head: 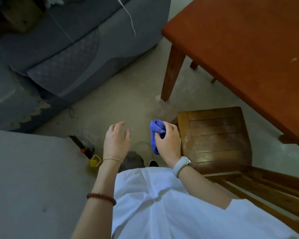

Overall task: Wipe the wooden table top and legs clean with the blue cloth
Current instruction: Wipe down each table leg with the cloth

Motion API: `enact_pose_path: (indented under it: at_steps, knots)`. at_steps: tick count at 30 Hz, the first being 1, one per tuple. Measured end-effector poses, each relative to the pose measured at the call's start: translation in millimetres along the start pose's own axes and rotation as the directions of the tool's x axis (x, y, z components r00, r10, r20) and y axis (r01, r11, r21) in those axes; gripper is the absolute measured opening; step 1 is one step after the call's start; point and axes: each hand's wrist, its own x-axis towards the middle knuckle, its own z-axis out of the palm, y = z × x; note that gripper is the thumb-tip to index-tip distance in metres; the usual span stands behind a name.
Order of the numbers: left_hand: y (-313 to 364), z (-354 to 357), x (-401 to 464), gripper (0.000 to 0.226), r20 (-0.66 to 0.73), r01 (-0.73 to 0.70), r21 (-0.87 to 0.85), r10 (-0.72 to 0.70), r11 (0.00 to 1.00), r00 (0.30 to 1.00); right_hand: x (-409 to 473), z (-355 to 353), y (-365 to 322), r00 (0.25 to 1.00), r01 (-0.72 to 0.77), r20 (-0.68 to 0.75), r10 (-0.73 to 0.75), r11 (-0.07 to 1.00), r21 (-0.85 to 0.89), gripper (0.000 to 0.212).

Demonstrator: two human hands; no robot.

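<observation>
The reddish wooden table (245, 45) fills the upper right, its near corner leg (172, 73) standing on the pale floor. My right hand (167, 142) is shut on a bunched blue cloth (156, 131), held in the air left of a chair seat and below the table leg, touching neither. My left hand (116, 139) hovers open beside it, fingers spread, holding nothing. A second table leg (193, 65) shows further back under the top.
A dark wooden chair (216, 140) stands tucked at the table's near edge, right of my hands. A grey-blue sofa (62, 49) fills the upper left and a grey cushion (33, 178) the lower left. A yellow-capped bottle (95, 161) stands on the floor by my feet.
</observation>
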Motion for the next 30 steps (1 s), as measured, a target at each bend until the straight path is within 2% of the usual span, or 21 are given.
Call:
enact_pose_path:
  at_steps: [5,10,12,14,16,18,21,24,27,30]
  knots:
    - [41,4,89,0.038,0.181,-0.148,0.026,0.14,0.989,0.973,68,-10,-24,0.98,-0.144,-0.128,0.153,0.987,0.075,0.032]
    - [83,12,197,0.038,0.391,-0.283,0.003,0.259,0.959,0.883,135,3,-42,0.897,-0.287,-0.279,0.342,0.932,0.219,0.028]
    - [97,13,242,0.038,0.499,-0.348,-0.001,0.302,0.937,0.812,159,12,-47,0.825,-0.383,-0.324,0.463,0.88,0.282,0.03]
    - [112,14,287,0.038,0.603,-0.473,0.013,0.37,0.881,0.706,178,24,-57,0.71,-0.447,-0.371,0.599,0.79,0.42,0.03]
    - [127,21,328,0.038,0.682,-0.583,0.032,0.409,0.812,0.606,198,36,-70,0.585,-0.434,-0.401,0.705,0.69,0.579,0.028]
    - [137,31,358,0.037,0.739,-0.671,0.046,0.427,0.74,0.521,214,45,-83,0.498,-0.399,-0.406,0.767,0.618,0.677,0.029]
    - [145,50,383,0.037,0.818,-0.753,0.063,0.399,0.655,0.415,231,54,-96,0.418,-0.406,-0.37,0.83,0.535,0.741,0.038]
    - [146,65,391,0.038,0.868,-0.797,0.047,0.37,0.602,0.331,240,66,-99,0.362,-0.397,-0.376,0.853,0.506,0.766,0.039]
    - [140,80,398,0.039,0.884,-0.814,0.018,0.371,0.581,0.284,250,80,-92,0.335,-0.399,-0.373,0.865,0.489,0.776,0.038]
    - [130,100,410,0.044,0.863,-0.782,0.016,0.387,0.623,0.326,267,98,-74,0.337,-0.369,-0.373,0.864,0.486,0.792,0.034]
